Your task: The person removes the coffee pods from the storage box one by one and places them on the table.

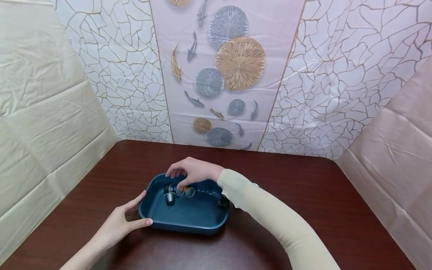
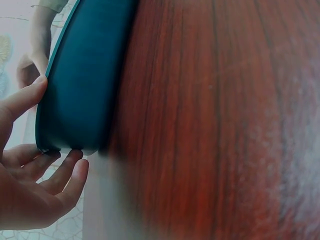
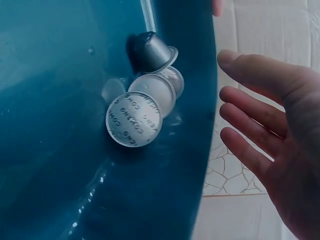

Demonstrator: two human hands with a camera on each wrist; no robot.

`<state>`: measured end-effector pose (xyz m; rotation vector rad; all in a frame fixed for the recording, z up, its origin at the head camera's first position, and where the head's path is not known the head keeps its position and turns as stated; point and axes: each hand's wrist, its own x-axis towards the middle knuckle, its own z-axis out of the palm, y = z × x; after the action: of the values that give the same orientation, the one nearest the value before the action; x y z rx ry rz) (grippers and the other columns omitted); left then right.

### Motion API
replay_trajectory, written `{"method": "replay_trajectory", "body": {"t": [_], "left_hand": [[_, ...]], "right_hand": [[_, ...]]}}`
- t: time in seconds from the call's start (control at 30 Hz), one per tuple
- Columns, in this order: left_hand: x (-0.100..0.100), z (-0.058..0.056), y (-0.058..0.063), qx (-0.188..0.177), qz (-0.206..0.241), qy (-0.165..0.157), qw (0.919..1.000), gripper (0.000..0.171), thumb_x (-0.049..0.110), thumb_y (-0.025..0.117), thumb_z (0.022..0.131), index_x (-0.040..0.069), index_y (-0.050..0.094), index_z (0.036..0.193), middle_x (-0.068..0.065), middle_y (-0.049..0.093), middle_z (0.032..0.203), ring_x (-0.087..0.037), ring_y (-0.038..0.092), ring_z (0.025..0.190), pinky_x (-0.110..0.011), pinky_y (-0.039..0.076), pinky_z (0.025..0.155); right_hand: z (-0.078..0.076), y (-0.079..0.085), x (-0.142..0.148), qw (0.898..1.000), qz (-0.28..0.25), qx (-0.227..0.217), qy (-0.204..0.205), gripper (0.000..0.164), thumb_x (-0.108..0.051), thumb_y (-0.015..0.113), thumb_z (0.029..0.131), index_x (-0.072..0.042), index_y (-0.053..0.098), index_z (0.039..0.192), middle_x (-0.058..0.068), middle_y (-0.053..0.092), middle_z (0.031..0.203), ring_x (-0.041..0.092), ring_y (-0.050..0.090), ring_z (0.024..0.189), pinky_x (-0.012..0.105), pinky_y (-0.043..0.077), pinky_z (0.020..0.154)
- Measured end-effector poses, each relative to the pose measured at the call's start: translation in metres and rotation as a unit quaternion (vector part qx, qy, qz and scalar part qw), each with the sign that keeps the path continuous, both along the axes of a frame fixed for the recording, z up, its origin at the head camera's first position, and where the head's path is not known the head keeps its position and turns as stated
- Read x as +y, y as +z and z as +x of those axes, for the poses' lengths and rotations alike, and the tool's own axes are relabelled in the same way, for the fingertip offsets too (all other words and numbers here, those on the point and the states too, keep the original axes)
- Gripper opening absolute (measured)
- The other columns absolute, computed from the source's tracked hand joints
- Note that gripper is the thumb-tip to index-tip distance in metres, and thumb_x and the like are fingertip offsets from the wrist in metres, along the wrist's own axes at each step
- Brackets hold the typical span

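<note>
A blue plastic basin [image 1: 189, 217] stands on the table. My left hand [image 1: 116, 225] holds its left end, the thumb at the near rim and the fingers against the end wall; the left wrist view shows the fingers bent at the outer wall [image 2: 75, 95]. Inside, toward the far left, several coffee capsules lie together: a silver one [image 1: 170, 198] on its side and others with pale round lids [image 3: 134, 119]. Above the far rim, my right hand [image 1: 194, 170] has loosely bent fingers. In the right wrist view its thumb and fingers are apart, with nothing between them.
A dark object [image 1: 223, 202] sits at the basin's right end, partly hidden by the right sleeve [image 1: 270, 213]. Something small and whitish [image 1: 255, 185] shows behind that sleeve. Patterned cloth [image 1: 216, 75] hangs behind the dark red wooden table [image 1: 303, 180].
</note>
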<state>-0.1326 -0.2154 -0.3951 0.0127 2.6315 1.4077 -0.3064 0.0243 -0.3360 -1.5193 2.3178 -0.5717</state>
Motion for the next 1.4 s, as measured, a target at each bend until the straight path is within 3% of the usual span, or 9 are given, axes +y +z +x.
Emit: {"method": "replay_trajectory", "body": {"t": [0.37,0.8,1.0,1.4], "left_hand": [[-0.001,0.002,-0.001,0.017,-0.006,-0.009,0.9998,0.088,0.036,0.078,0.085,0.018,0.029,0.157,-0.024,0.049,0.147,-0.035,0.059,0.127,-0.049,0.052,0.099],[-0.001,0.001,-0.001,0.002,0.001,-0.001,1.0,0.09,0.038,0.078,0.084,0.02,0.028,0.157,-0.024,0.049,0.148,-0.035,0.059,0.127,-0.047,0.053,0.097],[-0.001,0.001,-0.001,0.016,0.007,-0.009,0.9998,0.089,0.035,0.078,0.085,0.018,0.029,0.157,-0.025,0.05,0.146,-0.035,0.06,0.125,-0.044,0.055,0.094],[0.0,0.002,-0.002,0.011,0.016,-0.006,0.9998,0.088,0.033,0.078,0.084,0.018,0.029,0.157,-0.025,0.051,0.145,-0.035,0.06,0.125,-0.042,0.056,0.094]], "right_hand": [[0.007,-0.016,-0.011,0.999,0.028,0.027,0.003,0.046,-0.021,0.075,0.089,-0.019,0.06,0.132,0.0,0.069,0.121,0.01,0.063,0.111,0.022,0.052,0.094],[0.013,-0.025,-0.02,0.997,0.062,0.039,0.03,0.042,-0.021,0.075,0.089,-0.016,0.063,0.129,-0.001,0.07,0.117,0.004,0.064,0.103,0.015,0.052,0.089],[0.015,-0.029,-0.022,0.993,0.082,0.072,0.036,0.035,-0.024,0.075,0.089,-0.021,0.068,0.123,-0.006,0.071,0.113,0.001,0.063,0.099,0.013,0.051,0.088],[0.021,-0.036,-0.031,0.981,0.125,0.144,0.037,0.036,-0.031,0.074,0.089,-0.027,0.067,0.124,-0.008,0.068,0.112,0.003,0.058,0.095,0.016,0.05,0.083]]}}
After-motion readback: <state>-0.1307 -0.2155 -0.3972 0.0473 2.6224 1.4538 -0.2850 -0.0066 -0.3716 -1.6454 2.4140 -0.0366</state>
